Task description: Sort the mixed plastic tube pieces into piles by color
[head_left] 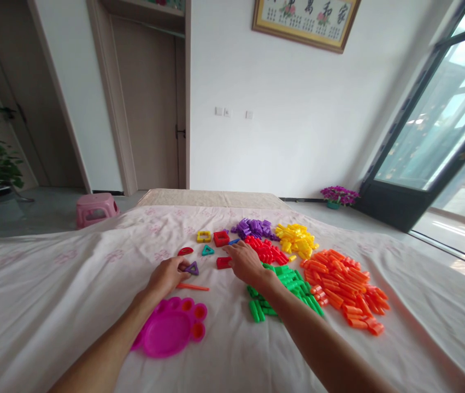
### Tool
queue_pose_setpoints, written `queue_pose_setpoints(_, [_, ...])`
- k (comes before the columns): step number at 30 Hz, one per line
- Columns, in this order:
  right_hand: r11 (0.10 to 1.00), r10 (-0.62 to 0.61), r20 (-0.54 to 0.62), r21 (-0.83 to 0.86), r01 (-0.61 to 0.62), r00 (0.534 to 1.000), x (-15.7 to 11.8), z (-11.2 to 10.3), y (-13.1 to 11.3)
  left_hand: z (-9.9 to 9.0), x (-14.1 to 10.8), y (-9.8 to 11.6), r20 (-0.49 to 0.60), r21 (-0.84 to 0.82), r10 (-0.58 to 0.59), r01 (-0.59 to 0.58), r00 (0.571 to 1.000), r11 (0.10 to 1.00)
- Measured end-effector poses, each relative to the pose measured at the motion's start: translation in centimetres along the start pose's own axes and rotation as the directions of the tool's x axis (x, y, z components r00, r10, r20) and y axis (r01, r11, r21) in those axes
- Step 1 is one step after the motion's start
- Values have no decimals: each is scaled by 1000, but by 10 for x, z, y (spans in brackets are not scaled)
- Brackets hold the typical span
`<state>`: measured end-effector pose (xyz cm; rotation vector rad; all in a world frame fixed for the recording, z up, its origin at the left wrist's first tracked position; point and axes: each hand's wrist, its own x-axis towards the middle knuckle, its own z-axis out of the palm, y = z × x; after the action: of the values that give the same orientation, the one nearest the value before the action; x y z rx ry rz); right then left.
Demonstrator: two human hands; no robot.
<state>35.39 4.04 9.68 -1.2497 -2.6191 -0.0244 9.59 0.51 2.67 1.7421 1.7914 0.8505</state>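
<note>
A small purple triangle frame (192,268) is pinched in the fingers of my left hand (170,274), just above the cloth. My right hand (245,262) reaches over the cloth with its fingers stretched out and the thumb apart. Under or beside those fingers lie a red block (223,263) and a blue piece (234,242), both partly covered. Around the hands are a teal triangle frame (207,250), a red half-round piece (185,251), a yellow square frame (204,236) and a red square frame (221,238). An orange stick (193,287) lies below my left fingers.
A magenta paw-shaped tray (166,334) with orange cups sits at the near left. To the right are piles of green (293,284), red (267,250), purple (252,228), yellow (296,240) and orange pieces (339,281). A pink stool (98,209) stands beyond the cloth.
</note>
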Motion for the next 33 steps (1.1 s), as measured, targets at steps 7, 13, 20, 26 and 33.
queue_pose_setpoints(7, [973, -77, 57, 220, 63, 995, -52, 15, -53, -3, -4, 16, 25, 152, 165, -167, 986, 974])
queue_pose_setpoints(13, [935, -61, -52, 346, 75, 997, -71, 38, -62, -5, -11, 25, 80, 233, 294, -305, 952, 924])
queue_pose_setpoints(20, [939, -74, -94, 328, 101, 993, -71, 42, -60, -6, -5, 36, 135, 406, 342, -367, 930, 837])
queue_pose_setpoints(26, [950, -85, -98, 292, 111, 992, -71, 46, -60, 13, 31, 71, 46, 401, 310, -302, 949, 865])
queue_pose_setpoints(33, [957, -98, -108, 263, 123, 989, -72, 51, -60, 42, 66, 92, 100, 428, 297, -311, 950, 849])
